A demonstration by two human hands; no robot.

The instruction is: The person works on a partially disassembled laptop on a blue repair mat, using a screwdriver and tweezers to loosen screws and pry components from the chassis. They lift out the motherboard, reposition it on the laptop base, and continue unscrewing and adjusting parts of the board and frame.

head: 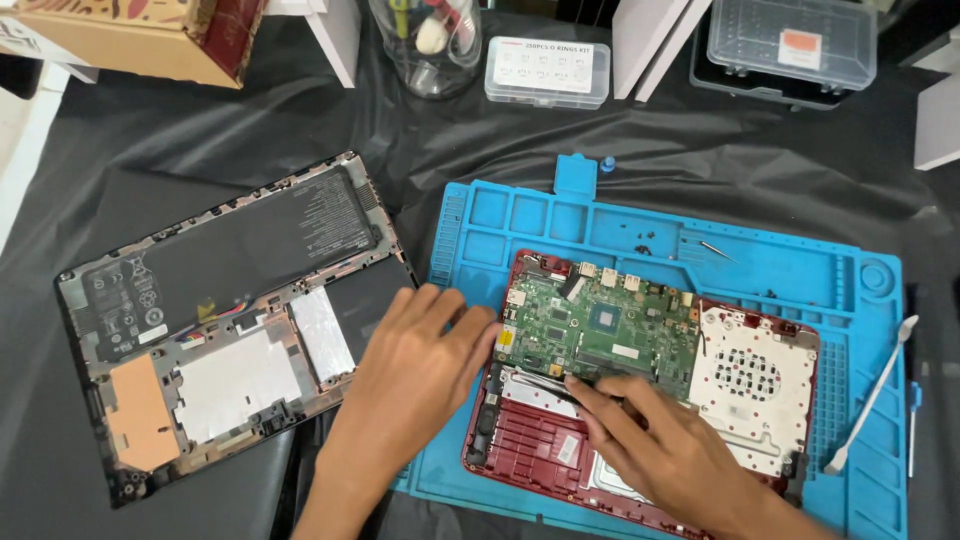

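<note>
Head view: red laptop base [560, 450] lying open on the blue repair mat [640, 225], long axis running left to right and slightly tilted, right end lower in the picture. Green circuit board [600, 335] seated in the upper left part of the base, same direction. Left hand [425, 365] flat, fingers stretched and together, tips touching the left edge of the base beside the board; nothing held. Right hand [665, 455] pinched closed on thin metal tweezers [545, 382], long axis pointing left and a little up, tip lying just under the lower edge of the board.

Edges and room: left border of the mat just beside the left hand; free mat strip above the base with small screws [642, 240]. White spudger [872, 395] on the right border of the mat, well apart from both hands. Black laptop chassis [230, 320] left of the mat, near the left wrist. Dark cloth [760, 140] under everything.
</note>
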